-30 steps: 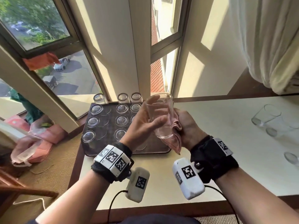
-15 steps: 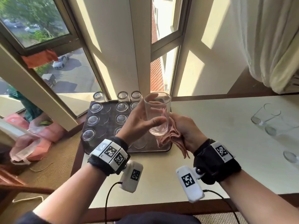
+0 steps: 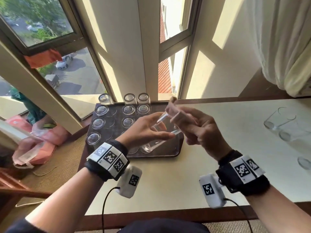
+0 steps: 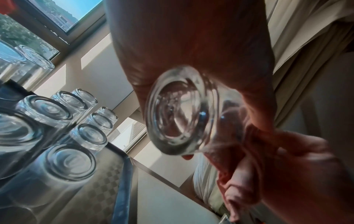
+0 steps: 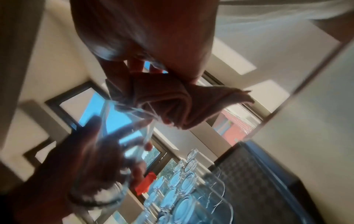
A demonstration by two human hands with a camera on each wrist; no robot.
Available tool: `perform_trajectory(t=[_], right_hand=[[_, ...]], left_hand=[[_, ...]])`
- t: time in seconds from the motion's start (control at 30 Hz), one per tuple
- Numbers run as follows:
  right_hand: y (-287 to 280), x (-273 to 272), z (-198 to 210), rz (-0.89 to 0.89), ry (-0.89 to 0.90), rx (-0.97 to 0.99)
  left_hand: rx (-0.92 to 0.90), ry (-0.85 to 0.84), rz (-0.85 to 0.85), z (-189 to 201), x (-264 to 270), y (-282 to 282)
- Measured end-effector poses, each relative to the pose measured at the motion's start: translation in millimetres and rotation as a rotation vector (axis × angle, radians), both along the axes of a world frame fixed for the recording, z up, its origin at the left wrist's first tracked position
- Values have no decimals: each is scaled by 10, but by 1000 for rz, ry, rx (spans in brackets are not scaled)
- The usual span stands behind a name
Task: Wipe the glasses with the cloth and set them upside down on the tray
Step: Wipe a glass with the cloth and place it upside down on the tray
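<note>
Wiping a clear drinking glass (image 3: 159, 132) above the dark rectangular tray (image 3: 178, 148).

The left hand (image 3: 144, 130) grips the tilted glass; the right hand (image 3: 200, 130) pinches a bunched pink cloth (image 3: 178, 113) at its rim. Upturned clear glasses (image 3: 99, 122) stand on the tray.

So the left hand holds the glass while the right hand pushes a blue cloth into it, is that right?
Not quite: the cloth is pink, not blue, as the head view shows. The left hand does hold the glass, and the right hand works the cloth at its mouth.
</note>
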State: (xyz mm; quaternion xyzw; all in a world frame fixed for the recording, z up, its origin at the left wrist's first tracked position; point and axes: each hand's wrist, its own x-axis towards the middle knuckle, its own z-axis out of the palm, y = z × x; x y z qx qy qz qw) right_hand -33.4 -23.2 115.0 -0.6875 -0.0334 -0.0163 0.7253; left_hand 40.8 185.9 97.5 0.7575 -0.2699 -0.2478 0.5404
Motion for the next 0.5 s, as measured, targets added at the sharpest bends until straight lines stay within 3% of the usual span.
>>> perform_trajectory(t=[0.1,0.2,0.33,0.5], right_hand=[[76,-24,-26,103,-92,-255],[22,-23,71,281,-63,-555],[53,33,288,613,131,-563],[61,134,252,695,292,-493]], left_hand=[[-36,4,16,78,34,21],[-46,2,-25,121,50,106],[3,-19,-112,95,41,138],[45,48,-193,76,-23,78]])
